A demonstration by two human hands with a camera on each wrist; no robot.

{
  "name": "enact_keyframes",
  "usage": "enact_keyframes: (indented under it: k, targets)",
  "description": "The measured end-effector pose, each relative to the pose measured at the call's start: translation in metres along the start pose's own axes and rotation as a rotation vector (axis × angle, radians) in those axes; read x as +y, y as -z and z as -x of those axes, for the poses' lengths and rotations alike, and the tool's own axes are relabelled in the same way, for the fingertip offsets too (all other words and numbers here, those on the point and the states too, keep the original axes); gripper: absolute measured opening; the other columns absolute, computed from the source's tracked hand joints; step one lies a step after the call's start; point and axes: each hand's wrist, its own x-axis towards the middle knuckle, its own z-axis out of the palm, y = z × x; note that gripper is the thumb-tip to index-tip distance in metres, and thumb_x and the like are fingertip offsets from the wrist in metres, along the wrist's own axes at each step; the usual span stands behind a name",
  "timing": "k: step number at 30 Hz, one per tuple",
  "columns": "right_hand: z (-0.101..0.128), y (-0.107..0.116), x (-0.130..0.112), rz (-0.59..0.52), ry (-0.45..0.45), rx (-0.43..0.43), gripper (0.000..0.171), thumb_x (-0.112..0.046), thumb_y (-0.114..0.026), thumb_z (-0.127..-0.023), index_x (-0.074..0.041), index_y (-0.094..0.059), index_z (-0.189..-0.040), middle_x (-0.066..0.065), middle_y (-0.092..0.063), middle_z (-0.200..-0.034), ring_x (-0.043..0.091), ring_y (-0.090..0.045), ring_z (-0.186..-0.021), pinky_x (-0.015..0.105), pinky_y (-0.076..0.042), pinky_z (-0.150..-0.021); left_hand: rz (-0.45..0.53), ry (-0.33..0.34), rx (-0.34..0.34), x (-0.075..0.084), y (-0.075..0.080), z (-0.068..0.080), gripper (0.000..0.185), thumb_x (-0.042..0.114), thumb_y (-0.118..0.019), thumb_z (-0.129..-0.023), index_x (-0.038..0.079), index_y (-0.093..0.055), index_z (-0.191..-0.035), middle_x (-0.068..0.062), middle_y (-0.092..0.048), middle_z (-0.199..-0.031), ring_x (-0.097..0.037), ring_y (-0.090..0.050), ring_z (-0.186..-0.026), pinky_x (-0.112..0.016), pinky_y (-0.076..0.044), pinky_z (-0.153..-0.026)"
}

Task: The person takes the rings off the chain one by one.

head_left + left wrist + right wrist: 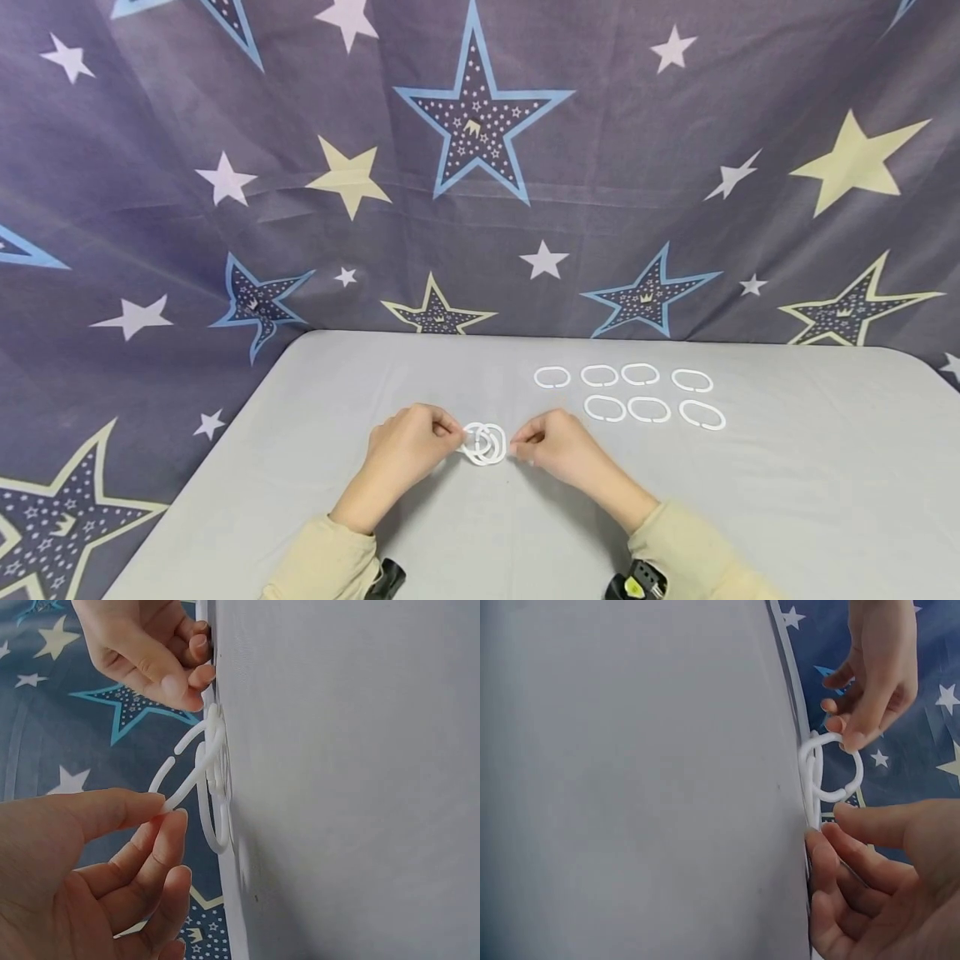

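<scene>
My left hand (pixel 408 442) pinches a white oval plastic link (pixel 199 766) between thumb and index finger. That link is tilted up off the table, and a small gap in its loop shows in the left wrist view. It overlaps other white links (pixel 503 446) in a small cluster; whether they are hooked together I cannot tell. At the cluster's right side is my right hand (pixel 564 448), its thumb and index finger apart in the right wrist view. Its fingertips are close to the links, and nothing shows between them.
Behind the right hand, several more white oval links lie flat in two rows, a back row (pixel 552 387) and a front row (pixel 604 420). They rest on a grey-covered table (pixel 787 492). A dark star-patterned cloth (pixel 465 233) hangs beyond the table's far edge.
</scene>
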Motion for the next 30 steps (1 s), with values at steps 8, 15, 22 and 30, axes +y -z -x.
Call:
enact_keyframes:
  k: [8, 15, 22, 30]
  targets:
    - [-0.002, -0.007, -0.007, 0.151, 0.015, 0.061, 0.010, -0.010, -0.077, -0.081, -0.008, -0.074, -0.071, -0.004, -0.063, -0.060, 0.007, -0.052, -0.053, 0.025, -0.044, -0.052, 0.001, -0.003, -0.013, -0.001, 0.000, 0.000, 0.005, 0.023, -0.071, -0.083, 0.024, -0.074, -0.080, 0.016, -0.061, -0.064, -0.009, -0.052, -0.051, -0.033, -0.039, -0.056]
    - [-0.005, -0.011, -0.014, 0.327, 0.030, 0.075, 0.014, -0.013, -0.078, -0.077, -0.014, -0.071, -0.065, -0.005, -0.065, -0.066, 0.011, -0.055, -0.058, 0.031, -0.048, -0.058, -0.004, -0.002, -0.013, -0.001, 0.000, 0.000, 0.006, 0.022, -0.071, -0.082, 0.025, -0.074, -0.079, 0.016, -0.061, -0.064, -0.009, -0.052, -0.051, -0.034, -0.039, -0.057]
    - [-0.008, -0.013, -0.017, 0.366, 0.028, 0.089, 0.014, -0.011, -0.078, -0.074, -0.014, -0.069, -0.063, -0.004, -0.064, -0.065, 0.012, -0.054, -0.057, 0.030, -0.047, -0.057, -0.009, 0.000, -0.015, -0.001, 0.002, 0.001, 0.006, 0.021, -0.070, -0.082, 0.025, -0.074, -0.079, 0.016, -0.061, -0.063, -0.009, -0.052, -0.051, -0.034, -0.039, -0.056]
    - [-0.011, -0.011, -0.021, 0.374, -0.001, 0.050, 0.015, -0.011, -0.079, -0.070, -0.014, -0.070, -0.060, -0.005, -0.062, -0.059, 0.012, -0.051, -0.051, 0.029, -0.044, -0.052, -0.015, -0.007, -0.009, 0.000, 0.004, 0.003, 0.008, 0.018, -0.069, -0.082, 0.023, -0.075, -0.080, 0.015, -0.062, -0.065, -0.009, -0.051, -0.052, -0.033, -0.039, -0.055]
